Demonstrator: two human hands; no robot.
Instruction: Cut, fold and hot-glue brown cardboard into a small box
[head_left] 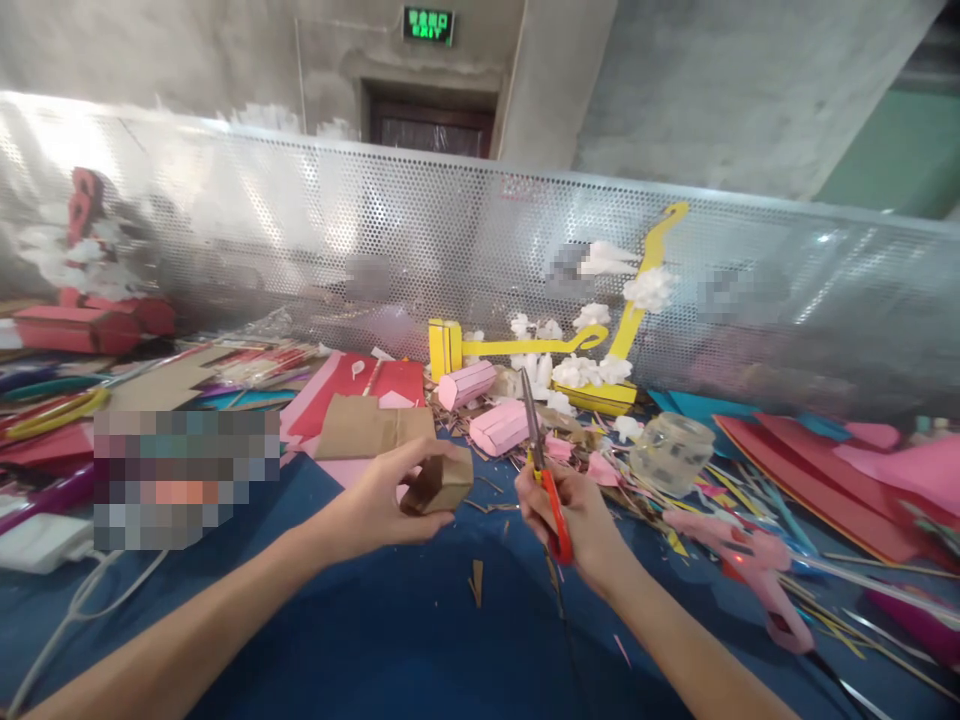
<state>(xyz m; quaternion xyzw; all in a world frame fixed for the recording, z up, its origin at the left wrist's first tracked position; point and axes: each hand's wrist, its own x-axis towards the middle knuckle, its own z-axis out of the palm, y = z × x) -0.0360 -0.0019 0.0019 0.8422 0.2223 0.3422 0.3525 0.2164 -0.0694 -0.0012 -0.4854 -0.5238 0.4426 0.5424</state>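
Observation:
My left hand is closed around a small folded cardboard box, its open side turned toward me. To the right, my right hand grips a pair of scissors with red and yellow handles. The blades point up and away and look closed together. Box and scissors are apart, both held above the blue tabletop. Behind my left hand lies a flat brown cardboard piece. Two pink paper prisms rest beyond the scissors.
A pink glue gun lies on the right, its cord trailing forward. Yellow paper shapes with white tufts stand by the perforated metal screen. Cardboard scraps litter the table. A white cable runs down the left side.

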